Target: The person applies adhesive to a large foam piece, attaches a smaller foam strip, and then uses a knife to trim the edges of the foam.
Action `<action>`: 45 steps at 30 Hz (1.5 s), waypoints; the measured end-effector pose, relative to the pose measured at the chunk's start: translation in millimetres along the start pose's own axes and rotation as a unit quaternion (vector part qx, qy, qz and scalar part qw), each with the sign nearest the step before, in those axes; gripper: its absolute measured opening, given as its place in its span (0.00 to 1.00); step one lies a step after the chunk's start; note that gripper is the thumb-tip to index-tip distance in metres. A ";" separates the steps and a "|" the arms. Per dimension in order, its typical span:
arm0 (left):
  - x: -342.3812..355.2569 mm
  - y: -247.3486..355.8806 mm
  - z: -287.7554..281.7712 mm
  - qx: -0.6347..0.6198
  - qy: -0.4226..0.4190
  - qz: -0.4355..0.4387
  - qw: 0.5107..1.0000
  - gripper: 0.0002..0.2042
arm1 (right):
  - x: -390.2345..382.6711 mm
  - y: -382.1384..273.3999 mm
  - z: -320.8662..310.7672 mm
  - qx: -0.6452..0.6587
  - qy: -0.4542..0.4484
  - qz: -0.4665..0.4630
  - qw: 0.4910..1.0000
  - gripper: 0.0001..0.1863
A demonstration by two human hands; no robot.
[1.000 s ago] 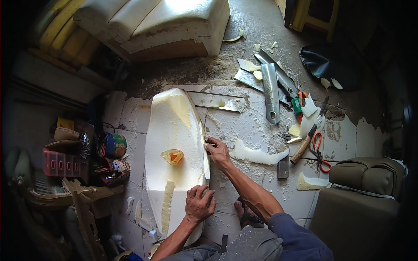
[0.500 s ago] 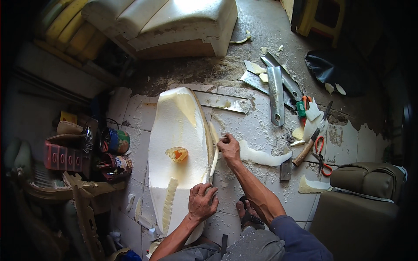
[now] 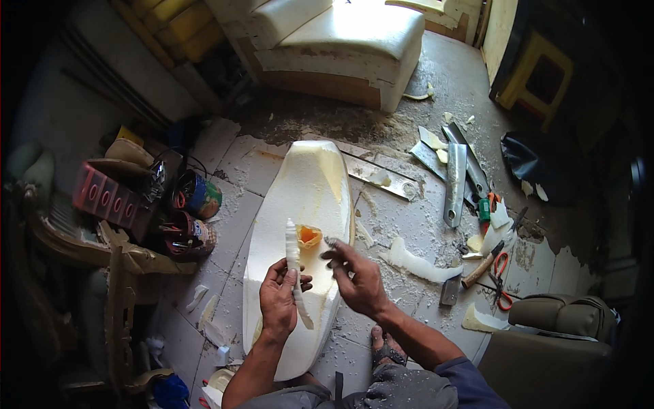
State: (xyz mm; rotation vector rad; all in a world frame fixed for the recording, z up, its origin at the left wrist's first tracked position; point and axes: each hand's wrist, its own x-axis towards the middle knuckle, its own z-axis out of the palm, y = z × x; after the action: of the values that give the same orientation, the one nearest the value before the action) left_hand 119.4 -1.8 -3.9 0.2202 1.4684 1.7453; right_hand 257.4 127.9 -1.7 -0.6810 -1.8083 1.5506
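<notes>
A long white foam seat pad [image 3: 272, 238] stretches away from me over the floor, its far end narrower. Above its near half my left hand [image 3: 279, 300] is closed on a ridged, cream foam strip [image 3: 293, 252], which stands up past the fingers and hangs below them. My right hand [image 3: 360, 279] hovers over the pad's right edge, fingers stretched and apart, somewhat smeared; I see nothing held in it. Between the hands and a little beyond them, an amber, open-topped cup-like thing [image 3: 308, 236] sits on the pad.
Metal plates [image 3: 455, 184], red-handled scissors [image 3: 501, 279], a wood-handled tool [image 3: 484, 264] and a curved foam offcut [image 3: 422, 262] lie to the right. Tool-filled tins [image 3: 197, 194] stand left by a wooden frame [image 3: 116, 293]. A white upholstered seat [image 3: 347, 48] is at the back.
My left hand has picked the ridged foam strip up off the pad. My right hand has left the thin strip at the pad's right edge and come inward. The whole view has shifted.
</notes>
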 end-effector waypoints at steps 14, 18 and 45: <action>-7.8 6.8 -46.1 -0.133 0.044 -0.055 0.989 0.19 | 106.6 20.7 41.6 -0.608 -0.322 -0.097 0.719 0.16; -14.4 12.3 -50.1 -0.148 0.030 -0.067 0.986 0.19 | 105.7 5.0 33.7 -0.565 -0.313 -0.078 0.760 0.15; 97.9 28.4 -76.5 0.062 0.031 -0.015 0.997 0.14 | 104.7 -54.3 -13.8 0.064 -0.116 -0.051 0.990 0.37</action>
State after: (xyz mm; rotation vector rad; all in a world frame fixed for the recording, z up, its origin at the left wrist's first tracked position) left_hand -3.2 8.4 -37.2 0.2086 1.6181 1.6514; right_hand 201.0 205.8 67.9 -0.3537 -1.8584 1.7155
